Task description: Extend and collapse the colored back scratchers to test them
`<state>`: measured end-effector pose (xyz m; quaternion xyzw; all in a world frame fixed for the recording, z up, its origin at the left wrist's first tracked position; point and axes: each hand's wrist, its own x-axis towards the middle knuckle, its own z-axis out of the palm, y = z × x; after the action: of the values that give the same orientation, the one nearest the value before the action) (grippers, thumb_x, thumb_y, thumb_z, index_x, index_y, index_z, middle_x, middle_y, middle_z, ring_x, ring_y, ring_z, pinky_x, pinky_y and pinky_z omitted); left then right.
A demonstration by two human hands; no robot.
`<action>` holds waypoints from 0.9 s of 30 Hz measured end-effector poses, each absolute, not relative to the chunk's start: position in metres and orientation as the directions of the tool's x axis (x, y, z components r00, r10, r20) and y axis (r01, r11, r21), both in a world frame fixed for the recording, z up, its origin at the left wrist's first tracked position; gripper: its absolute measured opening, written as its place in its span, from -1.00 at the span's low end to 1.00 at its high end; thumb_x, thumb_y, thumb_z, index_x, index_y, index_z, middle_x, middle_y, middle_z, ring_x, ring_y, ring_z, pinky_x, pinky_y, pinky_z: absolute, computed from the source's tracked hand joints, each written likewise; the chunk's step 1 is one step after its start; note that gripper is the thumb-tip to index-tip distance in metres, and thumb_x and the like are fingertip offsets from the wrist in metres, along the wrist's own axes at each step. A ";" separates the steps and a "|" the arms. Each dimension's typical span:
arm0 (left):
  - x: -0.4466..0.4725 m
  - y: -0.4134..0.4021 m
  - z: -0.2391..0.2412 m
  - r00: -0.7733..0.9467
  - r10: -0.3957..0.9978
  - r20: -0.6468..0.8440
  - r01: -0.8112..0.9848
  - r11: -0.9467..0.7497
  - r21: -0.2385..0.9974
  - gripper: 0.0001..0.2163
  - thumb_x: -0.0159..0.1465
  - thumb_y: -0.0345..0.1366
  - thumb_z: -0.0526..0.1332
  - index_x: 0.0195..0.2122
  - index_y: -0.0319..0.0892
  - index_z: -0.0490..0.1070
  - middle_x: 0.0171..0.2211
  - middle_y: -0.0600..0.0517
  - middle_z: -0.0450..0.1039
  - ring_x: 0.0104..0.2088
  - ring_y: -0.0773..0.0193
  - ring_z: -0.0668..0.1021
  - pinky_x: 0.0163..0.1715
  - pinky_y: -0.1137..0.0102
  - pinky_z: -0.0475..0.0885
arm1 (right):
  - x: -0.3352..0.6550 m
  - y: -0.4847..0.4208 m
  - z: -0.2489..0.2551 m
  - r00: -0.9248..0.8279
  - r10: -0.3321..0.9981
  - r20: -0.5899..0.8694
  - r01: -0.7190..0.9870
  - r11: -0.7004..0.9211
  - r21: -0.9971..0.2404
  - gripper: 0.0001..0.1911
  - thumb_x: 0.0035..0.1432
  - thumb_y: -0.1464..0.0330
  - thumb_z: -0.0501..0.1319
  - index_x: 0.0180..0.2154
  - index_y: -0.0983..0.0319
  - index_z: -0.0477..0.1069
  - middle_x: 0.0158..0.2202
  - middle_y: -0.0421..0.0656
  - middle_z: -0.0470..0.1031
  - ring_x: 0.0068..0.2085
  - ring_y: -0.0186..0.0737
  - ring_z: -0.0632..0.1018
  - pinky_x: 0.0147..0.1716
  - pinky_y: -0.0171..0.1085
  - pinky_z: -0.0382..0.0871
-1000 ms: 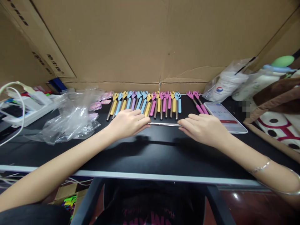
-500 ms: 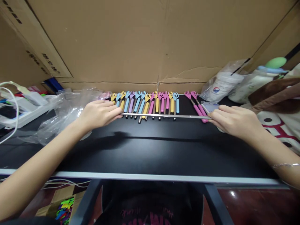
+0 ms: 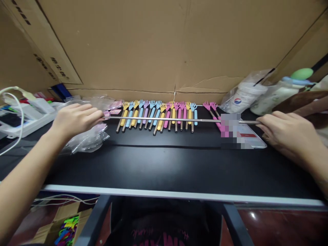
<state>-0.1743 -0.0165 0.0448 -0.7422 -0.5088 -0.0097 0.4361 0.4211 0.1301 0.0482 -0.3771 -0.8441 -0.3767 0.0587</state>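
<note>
My left hand [image 3: 74, 119] pinches one end of a thin telescopic metal rod [image 3: 169, 120], and my right hand [image 3: 288, 133] grips the other end. The rod is stretched out long and held level just above the black table [image 3: 164, 164]. Under and behind it lies a row of several small hand-shaped back scratchers [image 3: 157, 114] with yellow, blue, pink and purple grips. Two pink scratchers [image 3: 214, 111] lie apart to the right of the row.
A phone [image 3: 249, 136] lies face up under the rod near my right hand. Crumpled clear plastic bags [image 3: 88, 136] sit at the left, a white power strip [image 3: 28, 116] beyond them. A bagged white cup [image 3: 243, 95] and a bottle [image 3: 279, 90] stand back right. A cardboard wall [image 3: 164, 44] closes the back.
My hands have moved apart, left going left and right going right, pulling the rod from short to full length. The rod has risen slightly off the table.
</note>
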 end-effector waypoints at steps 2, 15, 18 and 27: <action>-0.181 -0.019 0.045 0.474 0.753 0.456 0.742 -0.063 -0.667 -0.66 0.40 -0.18 -0.08 -0.49 -0.11 0.25 -0.56 0.09 0.33 -0.44 0.29 0.32 -0.48 0.42 0.14 | 0.431 0.131 0.047 -0.690 0.624 0.367 0.689 0.410 0.597 -0.61 0.28 0.22 -0.08 -0.27 0.26 0.45 -0.41 -0.02 0.40 -0.36 -0.16 0.32 -0.32 -0.22 0.13; -0.203 -0.019 0.038 0.406 0.774 0.486 0.829 -0.088 -0.552 -0.72 0.37 -0.21 -0.05 -0.49 -0.10 0.23 -0.55 0.08 0.28 -0.40 0.26 0.28 -0.47 0.41 0.10 | 0.449 0.141 0.042 -0.637 0.669 0.382 0.736 0.382 0.558 -0.70 0.24 0.25 0.02 -0.27 0.26 0.47 -0.38 0.01 0.49 -0.31 -0.15 0.41 -0.32 -0.24 0.15; -0.206 -0.023 0.038 0.329 0.777 0.537 0.887 -0.058 -0.459 -0.74 0.34 -0.19 -0.01 -0.48 -0.09 0.26 -0.54 0.07 0.30 -0.39 0.24 0.27 -0.49 0.42 0.07 | 0.453 0.136 0.044 -0.598 0.661 0.453 0.761 0.291 0.580 -0.66 0.23 0.20 0.04 -0.29 0.29 0.48 -0.38 0.04 0.48 -0.32 -0.15 0.41 -0.36 -0.23 0.14; -0.206 -0.027 0.040 0.301 0.753 0.585 0.894 -0.008 -0.449 -0.82 0.36 -0.17 0.01 -0.15 0.08 0.39 -0.27 0.10 0.51 -0.28 0.21 0.34 -0.43 0.40 0.14 | 0.455 0.140 0.044 -0.553 0.647 0.526 0.796 0.224 0.562 -0.71 0.21 0.25 0.10 -0.30 0.32 0.49 -0.39 0.04 0.51 -0.35 -0.16 0.43 -0.39 -0.25 0.15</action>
<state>-0.2063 -0.0272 0.0402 -0.7044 -0.5845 -0.0895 0.3927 0.4546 0.1396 0.0441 -0.4642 -0.7770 -0.4157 0.0899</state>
